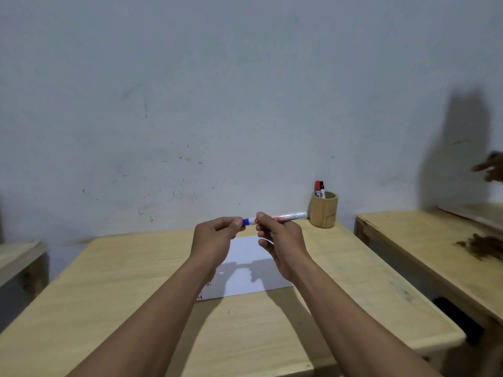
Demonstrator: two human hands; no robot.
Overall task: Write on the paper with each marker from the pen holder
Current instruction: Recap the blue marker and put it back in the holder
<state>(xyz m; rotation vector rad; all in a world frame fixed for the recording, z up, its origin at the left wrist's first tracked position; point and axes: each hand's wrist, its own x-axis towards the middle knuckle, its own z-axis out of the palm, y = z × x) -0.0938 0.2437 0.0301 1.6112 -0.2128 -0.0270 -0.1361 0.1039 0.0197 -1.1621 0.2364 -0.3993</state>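
The left hand's fingers [236,222] are pinching the blue cap [245,221] at the marker's nine o'clock end, while the right hand's fingers [263,218] are closing around the white barrel of the blue marker [283,217]. Its long axis is running nine to three o'clock, above the paper [250,278]. Pulling the hands apart along that axis would likely uncap it. The paper is lying on the surface [109,295] directly beneath. The pen holder [323,210], at two o'clock from the hands, is holding a red marker [317,188] and a black marker [322,189].
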